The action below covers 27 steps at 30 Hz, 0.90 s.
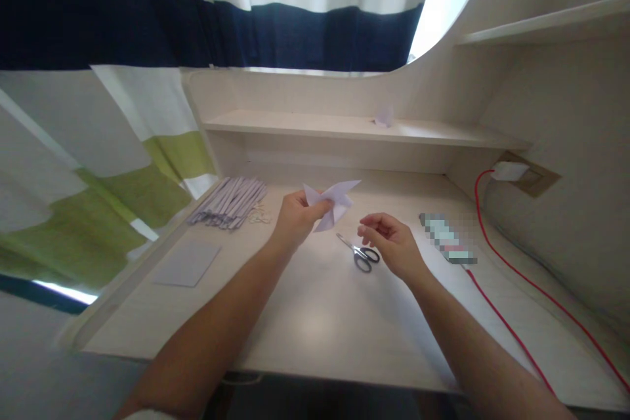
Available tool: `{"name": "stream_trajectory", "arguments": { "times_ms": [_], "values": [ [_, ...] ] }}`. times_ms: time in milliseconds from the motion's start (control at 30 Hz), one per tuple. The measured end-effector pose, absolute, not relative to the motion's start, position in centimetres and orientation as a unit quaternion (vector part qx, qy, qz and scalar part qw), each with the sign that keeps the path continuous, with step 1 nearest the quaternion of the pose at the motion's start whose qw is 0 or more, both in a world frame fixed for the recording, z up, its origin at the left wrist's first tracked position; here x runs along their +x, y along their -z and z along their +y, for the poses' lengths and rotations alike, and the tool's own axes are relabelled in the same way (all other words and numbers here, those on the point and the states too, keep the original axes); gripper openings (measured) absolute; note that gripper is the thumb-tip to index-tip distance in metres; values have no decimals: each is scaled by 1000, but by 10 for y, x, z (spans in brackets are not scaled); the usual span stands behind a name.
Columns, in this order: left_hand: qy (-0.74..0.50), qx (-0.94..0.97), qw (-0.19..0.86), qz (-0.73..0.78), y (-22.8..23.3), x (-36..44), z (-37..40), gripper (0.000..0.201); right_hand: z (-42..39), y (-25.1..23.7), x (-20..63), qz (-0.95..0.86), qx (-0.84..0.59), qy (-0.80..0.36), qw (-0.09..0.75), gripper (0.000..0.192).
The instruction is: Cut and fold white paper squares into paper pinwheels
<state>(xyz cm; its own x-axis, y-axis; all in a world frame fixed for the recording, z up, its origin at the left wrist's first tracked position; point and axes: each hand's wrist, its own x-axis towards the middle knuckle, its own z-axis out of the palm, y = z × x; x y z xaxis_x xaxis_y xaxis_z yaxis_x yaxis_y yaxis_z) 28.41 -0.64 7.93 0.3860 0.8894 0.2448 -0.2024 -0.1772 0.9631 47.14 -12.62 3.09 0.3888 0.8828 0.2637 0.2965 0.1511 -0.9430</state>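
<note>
My left hand point(294, 216) holds a folded white paper shape point(333, 202) with pointed flaps above the middle of the desk. A little to the right hovers my right hand point(391, 243), fingers loosely curled, holding nothing. Small scissors with black handles point(359, 253) lie on the pale desk point(315, 315) between the two hands, just left of my right hand and below the paper shape.
A bundle of paper strips point(230, 201) lies at the back left, a flat sheet point(187, 264) nearer on the left. A phone point(447, 239) with a red cable point(516, 282) lies at the right. A shelf point(354, 128) runs behind, curtains on the left.
</note>
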Motion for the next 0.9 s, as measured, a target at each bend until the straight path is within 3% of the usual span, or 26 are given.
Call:
{"name": "stream_trajectory", "arguments": {
  "times_ms": [133, 367, 900],
  "values": [
    [-457, 605, 576, 305, -65, 287, -15, 25, -117, -48, 447, -446, -542, -372, 608, 37],
    [-443, 600, 583, 324, -53, 285, -19, 23, -109, -36, 445, -388, -521, -438, 621, 32],
    [-452, 632, 530, 341, -40, 285, -22, 20, -116, -16, 440, -420, -512, -369, 653, 30]
  ]
}}
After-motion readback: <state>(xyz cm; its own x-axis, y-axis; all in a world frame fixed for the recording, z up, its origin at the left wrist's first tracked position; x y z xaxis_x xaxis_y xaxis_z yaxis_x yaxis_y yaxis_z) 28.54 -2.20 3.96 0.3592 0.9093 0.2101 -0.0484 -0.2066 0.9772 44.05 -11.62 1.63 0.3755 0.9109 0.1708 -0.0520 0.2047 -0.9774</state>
